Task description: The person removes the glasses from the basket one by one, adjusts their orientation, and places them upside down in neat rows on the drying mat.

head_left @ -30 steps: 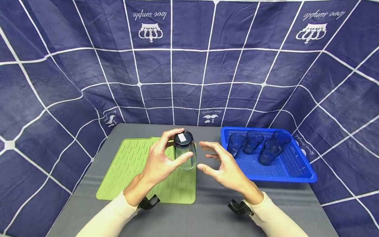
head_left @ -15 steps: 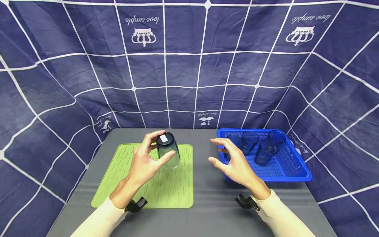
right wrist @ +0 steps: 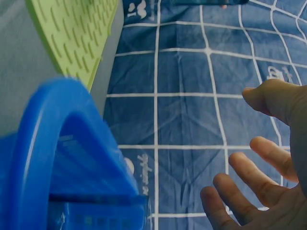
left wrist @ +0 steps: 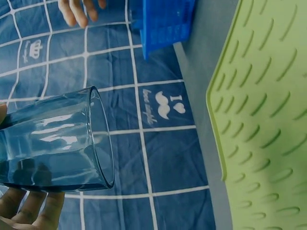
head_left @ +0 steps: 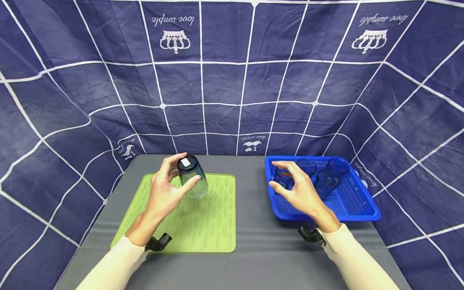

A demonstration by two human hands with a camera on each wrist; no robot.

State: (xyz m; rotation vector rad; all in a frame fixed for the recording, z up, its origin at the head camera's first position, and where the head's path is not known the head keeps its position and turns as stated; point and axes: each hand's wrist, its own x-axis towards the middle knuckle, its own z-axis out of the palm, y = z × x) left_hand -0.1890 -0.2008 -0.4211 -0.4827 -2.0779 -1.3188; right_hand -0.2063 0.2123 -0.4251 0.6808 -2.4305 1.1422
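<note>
My left hand [head_left: 164,193] grips a blue-tinted drinking glass [head_left: 195,183] between thumb and fingers. The glass is upside down, slightly tilted, its base with a white sticker on top, held above the green mat [head_left: 214,225]. In the left wrist view the glass [left wrist: 53,139] shows its open rim. My right hand [head_left: 299,191] hovers over the left side of the blue basket [head_left: 326,215], thumb and fingers spread apart and holding nothing. Several blue glasses stand in that basket, among them one glass [head_left: 327,181] just right of the hand; another is partly hidden behind the fingers.
A grey table [head_left: 253,241] lies under the mat and the basket. Behind and at both sides hangs a dark blue cloth [head_left: 224,84] with white grid lines. The basket's raised rim [right wrist: 29,158] is close to the right wrist camera.
The left hand has carried the upside-down glass leftward over the mat. The right hand has moved away from that glass to the right, reaching over the basket.
</note>
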